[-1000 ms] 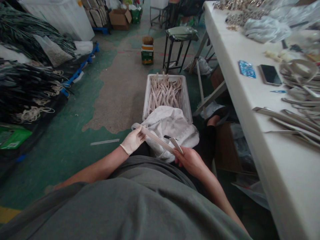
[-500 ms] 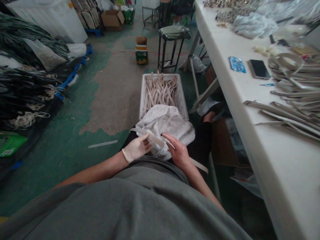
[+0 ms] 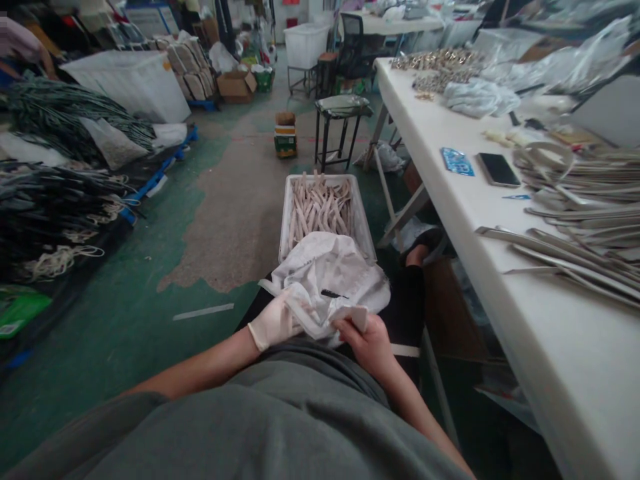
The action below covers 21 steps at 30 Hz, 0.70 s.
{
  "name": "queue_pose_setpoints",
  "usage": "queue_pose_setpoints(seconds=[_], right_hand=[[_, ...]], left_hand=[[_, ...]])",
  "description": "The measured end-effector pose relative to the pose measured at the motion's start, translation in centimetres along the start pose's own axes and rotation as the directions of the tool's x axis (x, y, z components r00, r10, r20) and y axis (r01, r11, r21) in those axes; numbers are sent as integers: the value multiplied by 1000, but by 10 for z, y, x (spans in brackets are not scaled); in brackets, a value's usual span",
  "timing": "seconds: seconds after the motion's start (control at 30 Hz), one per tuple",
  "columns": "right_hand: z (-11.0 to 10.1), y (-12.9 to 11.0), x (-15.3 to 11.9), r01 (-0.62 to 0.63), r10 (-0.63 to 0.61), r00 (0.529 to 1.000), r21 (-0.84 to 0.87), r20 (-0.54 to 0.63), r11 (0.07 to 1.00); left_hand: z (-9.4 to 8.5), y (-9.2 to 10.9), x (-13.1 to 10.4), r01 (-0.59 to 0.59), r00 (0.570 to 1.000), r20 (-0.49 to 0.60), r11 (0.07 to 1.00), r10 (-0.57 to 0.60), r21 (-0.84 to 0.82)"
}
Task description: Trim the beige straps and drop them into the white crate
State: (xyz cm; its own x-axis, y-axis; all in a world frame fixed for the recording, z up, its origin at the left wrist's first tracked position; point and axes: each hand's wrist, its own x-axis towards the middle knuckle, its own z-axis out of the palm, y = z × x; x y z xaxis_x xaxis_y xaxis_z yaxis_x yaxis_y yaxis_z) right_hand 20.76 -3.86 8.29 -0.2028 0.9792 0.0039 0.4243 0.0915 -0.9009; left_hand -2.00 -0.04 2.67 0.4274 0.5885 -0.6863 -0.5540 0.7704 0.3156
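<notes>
Over my lap lies a crumpled white cloth or bag (image 3: 333, 260), with a small dark piece (image 3: 334, 294) on it that I cannot make out. My left hand (image 3: 275, 322), in a pale glove, is closed round a pale flat strip (image 3: 304, 319) at the cloth's near edge; some of its fingers are hidden. My bare right hand (image 3: 373, 343) pinches the strip's other end, which stands up above the thumb. Just beyond the cloth is a white plastic crate (image 3: 285, 223) holding many beige strips (image 3: 320, 205).
On my right runs a long white table (image 3: 493, 320) with grey strips (image 3: 585, 247), a phone (image 3: 499, 169) and a blue packet (image 3: 457, 161). Ahead stand a black-legged stool (image 3: 343, 110) and a small carton (image 3: 285, 135). Bundled cords (image 3: 55, 207) lie at the left.
The view has tilted up. My right hand has turned over and gone from fingers apart to pinching the strip's end. My left hand has closed nearer the cloth; the small dark piece now shows.
</notes>
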Motion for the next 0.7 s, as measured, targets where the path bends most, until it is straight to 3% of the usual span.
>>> queue_pose_setpoints(seconds=[0.1,0.2,0.3,0.4,0.53,0.6,0.7], right_hand=[[-30,-2,-27,-35,38,999,206,-13,978],[-52,-1,-47,-84,70,996,357,52,930],[-53,5,-47,-166,128,985,444,115,880],[-39,11,-26,-180,155,984,499,91,848],[-29,13,16,-153,193,981,548,-16,822],[-32,14,33,-144,189,982,561,-23,815],[-39,13,44,-108,145,989,564,-22,818]], left_hand=[[-15,47,11,-182,965,-228,961,134,-208],[-19,98,15,-444,854,-409,860,320,-253],[-3,117,17,-550,803,-375,818,462,-170],[23,96,19,-510,850,-109,857,516,74],[45,42,18,-378,924,216,838,315,393],[47,21,19,-340,927,322,795,193,503],[43,4,22,-275,928,370,746,42,606]])
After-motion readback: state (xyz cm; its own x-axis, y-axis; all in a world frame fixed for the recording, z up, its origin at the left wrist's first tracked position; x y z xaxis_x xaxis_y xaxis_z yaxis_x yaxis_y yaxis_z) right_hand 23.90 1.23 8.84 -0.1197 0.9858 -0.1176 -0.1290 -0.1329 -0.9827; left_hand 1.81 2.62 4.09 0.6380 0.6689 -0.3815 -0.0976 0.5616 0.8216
